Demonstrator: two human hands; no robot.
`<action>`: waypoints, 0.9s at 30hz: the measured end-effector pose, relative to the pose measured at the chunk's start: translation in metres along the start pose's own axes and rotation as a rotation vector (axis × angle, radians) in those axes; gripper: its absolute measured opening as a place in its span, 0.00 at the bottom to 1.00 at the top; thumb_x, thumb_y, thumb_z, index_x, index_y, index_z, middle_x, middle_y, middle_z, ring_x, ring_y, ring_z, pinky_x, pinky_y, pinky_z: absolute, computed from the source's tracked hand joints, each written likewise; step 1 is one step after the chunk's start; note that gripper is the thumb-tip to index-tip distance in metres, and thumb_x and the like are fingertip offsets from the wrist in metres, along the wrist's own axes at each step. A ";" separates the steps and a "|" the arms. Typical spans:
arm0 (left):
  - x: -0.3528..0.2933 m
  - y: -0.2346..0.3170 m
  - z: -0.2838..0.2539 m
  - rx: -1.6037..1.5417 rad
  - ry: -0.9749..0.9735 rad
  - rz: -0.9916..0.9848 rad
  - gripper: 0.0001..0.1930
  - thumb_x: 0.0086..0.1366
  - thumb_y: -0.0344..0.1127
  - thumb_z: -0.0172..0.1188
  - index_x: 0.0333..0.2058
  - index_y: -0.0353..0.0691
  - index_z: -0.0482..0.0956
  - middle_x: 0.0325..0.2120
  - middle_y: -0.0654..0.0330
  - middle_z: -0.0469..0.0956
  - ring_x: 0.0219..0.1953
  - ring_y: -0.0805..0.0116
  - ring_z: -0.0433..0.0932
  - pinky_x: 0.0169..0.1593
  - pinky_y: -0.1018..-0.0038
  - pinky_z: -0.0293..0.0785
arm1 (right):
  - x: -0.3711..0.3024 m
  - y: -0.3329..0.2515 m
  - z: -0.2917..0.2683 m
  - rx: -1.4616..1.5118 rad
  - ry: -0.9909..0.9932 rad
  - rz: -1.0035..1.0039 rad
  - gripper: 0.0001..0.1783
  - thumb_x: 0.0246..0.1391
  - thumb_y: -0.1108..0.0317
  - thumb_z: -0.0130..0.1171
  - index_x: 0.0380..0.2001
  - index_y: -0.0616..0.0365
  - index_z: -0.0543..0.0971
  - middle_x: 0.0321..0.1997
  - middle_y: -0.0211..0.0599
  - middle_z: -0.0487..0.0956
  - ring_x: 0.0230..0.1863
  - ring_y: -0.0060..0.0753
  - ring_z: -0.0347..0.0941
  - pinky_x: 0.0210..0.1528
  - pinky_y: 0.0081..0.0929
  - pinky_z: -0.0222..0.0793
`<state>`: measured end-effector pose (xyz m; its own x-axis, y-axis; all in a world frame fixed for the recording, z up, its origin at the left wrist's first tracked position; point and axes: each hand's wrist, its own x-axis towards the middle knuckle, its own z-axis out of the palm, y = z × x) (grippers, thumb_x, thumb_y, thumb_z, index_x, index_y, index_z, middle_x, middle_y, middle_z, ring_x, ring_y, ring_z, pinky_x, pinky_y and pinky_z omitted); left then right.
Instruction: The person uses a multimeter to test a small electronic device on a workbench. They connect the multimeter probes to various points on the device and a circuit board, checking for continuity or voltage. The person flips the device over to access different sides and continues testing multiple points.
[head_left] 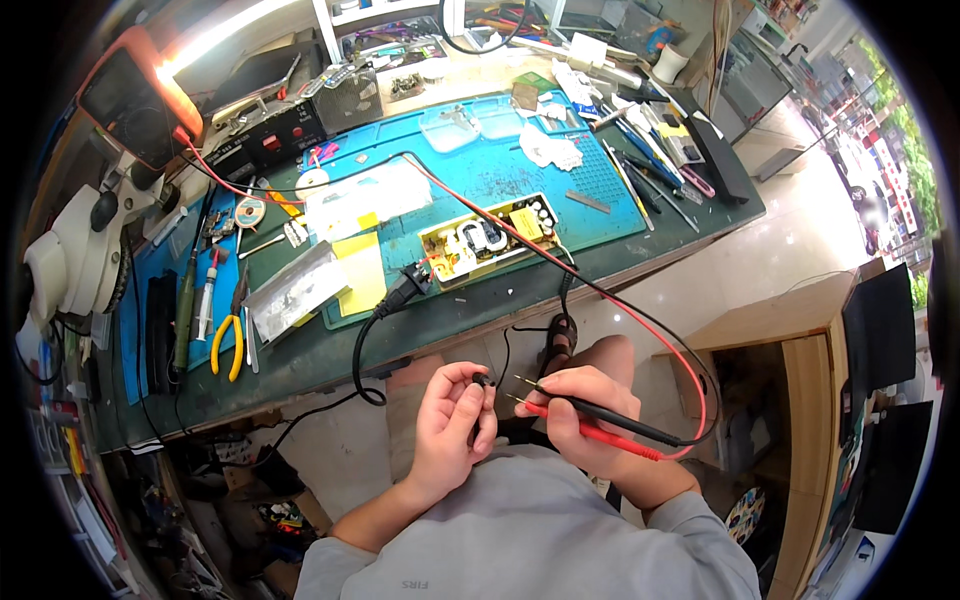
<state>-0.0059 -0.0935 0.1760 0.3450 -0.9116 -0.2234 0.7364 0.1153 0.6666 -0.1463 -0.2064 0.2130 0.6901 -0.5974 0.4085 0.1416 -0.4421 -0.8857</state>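
Note:
Over my lap, my left hand (pixel 450 425) is closed around a small black plug (pixel 482 381), its tip pointing toward the probes. My right hand (pixel 590 400) grips two test probes together, a black probe (pixel 625 424) above a red probe (pixel 618 441). Their bare metal tips point left and sit just short of the plug, apart from it. Red and black leads loop from the probes across the bench to an orange multimeter (pixel 135 100) at the far left. On the bench lies an opened power adapter (pixel 490 238) with its circuit board showing; a black power plug (pixel 405 287) is at its left end.
A blue work mat (pixel 610 215) covers much of the green bench. Yellow-handled pliers (pixel 228 348), a syringe (pixel 207 300) and a clear plastic bag (pixel 295 290) lie left. Several screwdrivers and tweezers (pixel 660 180) lie right. A microscope (pixel 80 250) stands at the left edge.

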 end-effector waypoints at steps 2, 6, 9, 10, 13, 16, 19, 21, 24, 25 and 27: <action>-0.002 0.004 0.000 -0.047 -0.008 -0.068 0.11 0.75 0.32 0.46 0.51 0.37 0.68 0.35 0.60 0.71 0.16 0.82 0.63 0.16 0.85 0.57 | 0.006 -0.004 0.000 -0.022 -0.011 -0.050 0.10 0.59 0.81 0.53 0.44 0.67 0.75 0.38 0.46 0.79 0.36 0.35 0.84 0.39 0.26 0.82; -0.002 0.007 -0.002 -0.135 -0.060 -0.146 0.11 0.75 0.33 0.45 0.52 0.37 0.68 0.35 0.59 0.72 0.15 0.82 0.62 0.16 0.85 0.57 | 0.006 0.002 0.001 -0.089 0.012 -0.134 0.10 0.58 0.80 0.56 0.43 0.66 0.76 0.36 0.44 0.80 0.34 0.35 0.84 0.37 0.26 0.81; -0.003 0.006 -0.003 -0.139 -0.083 -0.149 0.11 0.75 0.33 0.46 0.52 0.38 0.68 0.35 0.59 0.73 0.15 0.82 0.62 0.16 0.85 0.56 | 0.007 0.003 0.002 -0.125 0.033 -0.182 0.10 0.56 0.79 0.58 0.42 0.65 0.77 0.34 0.43 0.81 0.33 0.34 0.84 0.35 0.25 0.81; -0.003 0.006 -0.003 -0.135 -0.088 -0.146 0.11 0.75 0.33 0.46 0.53 0.38 0.68 0.35 0.59 0.73 0.15 0.82 0.62 0.16 0.85 0.56 | 0.007 0.003 0.003 -0.125 0.039 -0.200 0.10 0.56 0.79 0.59 0.42 0.65 0.77 0.34 0.42 0.82 0.33 0.34 0.84 0.34 0.25 0.81; -0.003 0.006 -0.006 -0.109 -0.131 -0.137 0.12 0.75 0.33 0.47 0.53 0.38 0.68 0.36 0.60 0.72 0.18 0.81 0.63 0.20 0.85 0.59 | 0.010 0.001 0.004 -0.136 0.054 -0.250 0.11 0.53 0.80 0.60 0.41 0.64 0.77 0.34 0.41 0.82 0.32 0.34 0.84 0.33 0.24 0.81; -0.003 0.004 -0.006 -0.091 -0.138 -0.112 0.12 0.75 0.33 0.47 0.53 0.38 0.68 0.37 0.60 0.74 0.20 0.81 0.64 0.22 0.85 0.60 | 0.011 0.000 0.004 -0.147 0.063 -0.289 0.12 0.51 0.81 0.60 0.40 0.64 0.77 0.34 0.40 0.82 0.31 0.35 0.84 0.32 0.24 0.81; -0.003 0.004 -0.005 -0.086 -0.131 -0.106 0.12 0.75 0.33 0.47 0.53 0.38 0.68 0.38 0.59 0.74 0.21 0.81 0.65 0.23 0.84 0.61 | 0.011 0.000 0.005 -0.133 0.073 -0.300 0.13 0.49 0.82 0.60 0.40 0.64 0.77 0.34 0.41 0.82 0.31 0.35 0.84 0.32 0.25 0.81; -0.002 0.003 -0.006 -0.089 -0.146 -0.101 0.12 0.75 0.32 0.47 0.53 0.38 0.68 0.38 0.59 0.75 0.21 0.81 0.65 0.23 0.84 0.61 | 0.009 0.001 0.006 -0.136 0.071 -0.300 0.13 0.48 0.82 0.61 0.40 0.64 0.77 0.34 0.41 0.82 0.31 0.35 0.84 0.32 0.25 0.82; -0.002 0.003 -0.005 -0.093 -0.158 -0.093 0.11 0.75 0.32 0.47 0.53 0.38 0.68 0.38 0.59 0.75 0.20 0.81 0.65 0.23 0.84 0.60 | 0.007 0.003 0.006 -0.168 0.088 -0.321 0.13 0.48 0.81 0.62 0.40 0.63 0.77 0.32 0.40 0.82 0.28 0.33 0.83 0.29 0.24 0.79; -0.002 0.002 -0.005 -0.094 -0.160 -0.090 0.11 0.75 0.32 0.47 0.53 0.38 0.68 0.38 0.59 0.75 0.20 0.81 0.65 0.22 0.84 0.59 | 0.009 0.005 0.009 -0.177 0.115 -0.342 0.14 0.48 0.80 0.64 0.40 0.62 0.77 0.31 0.38 0.83 0.26 0.31 0.82 0.26 0.21 0.77; -0.002 0.002 -0.004 -0.078 -0.142 -0.084 0.11 0.75 0.31 0.47 0.53 0.38 0.68 0.38 0.59 0.75 0.20 0.81 0.65 0.21 0.84 0.58 | 0.010 0.005 0.010 -0.184 0.116 -0.346 0.14 0.48 0.79 0.64 0.40 0.62 0.77 0.31 0.38 0.82 0.26 0.31 0.81 0.26 0.21 0.77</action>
<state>-0.0026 -0.0898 0.1751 0.1988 -0.9653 -0.1691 0.8036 0.0618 0.5919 -0.1320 -0.2082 0.2103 0.5376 -0.4593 0.7071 0.2152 -0.7362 -0.6417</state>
